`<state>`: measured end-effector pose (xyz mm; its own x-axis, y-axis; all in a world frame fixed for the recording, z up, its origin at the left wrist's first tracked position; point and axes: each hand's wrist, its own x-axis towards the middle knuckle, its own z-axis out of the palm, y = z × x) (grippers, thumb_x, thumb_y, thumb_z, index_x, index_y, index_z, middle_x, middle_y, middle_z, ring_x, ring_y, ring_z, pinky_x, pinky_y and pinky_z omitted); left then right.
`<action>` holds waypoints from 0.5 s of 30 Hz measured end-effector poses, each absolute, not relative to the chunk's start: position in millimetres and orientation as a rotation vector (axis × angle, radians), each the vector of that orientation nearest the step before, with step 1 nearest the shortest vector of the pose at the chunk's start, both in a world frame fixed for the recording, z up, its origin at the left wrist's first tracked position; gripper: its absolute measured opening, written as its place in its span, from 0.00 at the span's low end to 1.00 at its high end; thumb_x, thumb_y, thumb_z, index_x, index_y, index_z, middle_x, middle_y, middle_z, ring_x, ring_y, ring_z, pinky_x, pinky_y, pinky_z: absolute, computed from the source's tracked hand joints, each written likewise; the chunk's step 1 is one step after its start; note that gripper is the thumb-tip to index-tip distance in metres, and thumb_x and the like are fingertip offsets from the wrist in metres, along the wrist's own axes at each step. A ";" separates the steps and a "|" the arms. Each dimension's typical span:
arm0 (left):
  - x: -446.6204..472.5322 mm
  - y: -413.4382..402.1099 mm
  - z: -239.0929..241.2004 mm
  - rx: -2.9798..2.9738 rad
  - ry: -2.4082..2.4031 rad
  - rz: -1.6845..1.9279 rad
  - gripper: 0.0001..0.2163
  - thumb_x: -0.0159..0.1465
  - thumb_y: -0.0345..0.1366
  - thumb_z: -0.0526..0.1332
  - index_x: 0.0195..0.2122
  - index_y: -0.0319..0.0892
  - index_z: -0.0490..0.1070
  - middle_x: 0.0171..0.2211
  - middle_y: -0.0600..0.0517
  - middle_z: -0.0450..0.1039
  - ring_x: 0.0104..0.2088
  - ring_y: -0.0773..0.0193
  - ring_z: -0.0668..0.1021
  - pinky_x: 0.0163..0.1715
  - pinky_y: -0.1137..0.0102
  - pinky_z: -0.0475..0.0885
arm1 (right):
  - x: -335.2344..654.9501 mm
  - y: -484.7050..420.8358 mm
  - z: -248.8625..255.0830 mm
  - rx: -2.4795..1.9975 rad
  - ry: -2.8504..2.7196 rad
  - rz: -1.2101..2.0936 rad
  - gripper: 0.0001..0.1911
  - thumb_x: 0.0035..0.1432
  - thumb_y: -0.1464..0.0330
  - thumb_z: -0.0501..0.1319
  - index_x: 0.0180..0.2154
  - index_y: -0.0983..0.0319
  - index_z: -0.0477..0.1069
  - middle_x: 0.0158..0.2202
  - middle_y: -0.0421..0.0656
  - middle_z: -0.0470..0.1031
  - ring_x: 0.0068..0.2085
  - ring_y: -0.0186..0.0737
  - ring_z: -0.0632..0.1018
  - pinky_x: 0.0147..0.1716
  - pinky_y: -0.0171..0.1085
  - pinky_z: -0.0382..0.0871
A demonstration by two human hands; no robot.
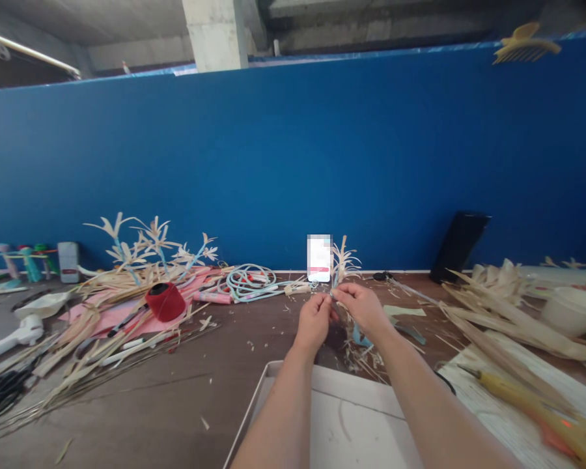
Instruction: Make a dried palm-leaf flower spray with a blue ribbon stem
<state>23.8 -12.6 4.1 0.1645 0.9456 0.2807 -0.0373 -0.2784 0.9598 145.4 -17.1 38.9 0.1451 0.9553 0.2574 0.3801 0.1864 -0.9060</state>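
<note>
Husk flower (345,260) stands near upright by the middle of the table's (176,404) back edge, its stem running down to our fingertips. Toward the back left corner, blue-stemmed flowers (157,231) give us a shape to compare against. Next to them, the red spool (170,303) sits within reach, then the coiled cord (247,297) along the back edge. Our left hand (315,319) has its fingertips gathered at the stem's foot; we cannot tell whether they grip it. Our right hand (361,309) pinches the stem below the petals. We would do well to keep that pinch low and light, since such thin petals probably bend or crack easily, and to steady both wrists. Farther right lie loose husks (508,312); toward the front right corner, the glue gun (522,405) points its nozzle our way, so we should keep our right forearm clear.
</note>
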 end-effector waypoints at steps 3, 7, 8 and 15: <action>23.1 -13.0 5.7 1.535 0.929 1.276 0.14 0.61 0.44 0.51 0.27 0.39 0.67 0.18 0.55 0.66 0.22 0.70 0.68 0.26 0.74 0.62 | 148.2 -16.6 36.6 -1.373 -1.425 0.685 0.14 0.47 0.58 0.59 0.27 0.62 0.73 0.24 0.39 0.73 0.26 0.35 0.70 0.27 0.33 0.62; 24.0 -14.3 6.3 1.560 0.892 1.258 0.15 0.61 0.45 0.50 0.28 0.39 0.68 0.21 0.54 0.69 0.24 0.69 0.70 0.28 0.74 0.64 | 151.0 -16.9 33.6 -1.383 -1.416 0.707 0.16 0.47 0.57 0.58 0.28 0.63 0.73 0.23 0.39 0.72 0.25 0.34 0.69 0.26 0.33 0.61; 24.6 -14.6 6.1 1.547 0.884 1.256 0.15 0.61 0.45 0.50 0.28 0.39 0.68 0.22 0.54 0.69 0.24 0.69 0.70 0.28 0.74 0.64 | 151.1 -17.5 33.4 -1.382 -1.415 0.709 0.16 0.47 0.57 0.58 0.28 0.63 0.73 0.23 0.39 0.72 0.25 0.34 0.69 0.25 0.33 0.61; 26.4 -14.7 2.9 1.415 0.948 1.198 0.12 0.58 0.44 0.53 0.28 0.41 0.67 0.19 0.56 0.66 0.17 0.72 0.64 0.17 0.76 0.59 | 147.6 -24.0 35.1 -1.405 -1.428 0.651 0.14 0.47 0.58 0.58 0.27 0.62 0.74 0.25 0.40 0.74 0.28 0.36 0.71 0.29 0.33 0.63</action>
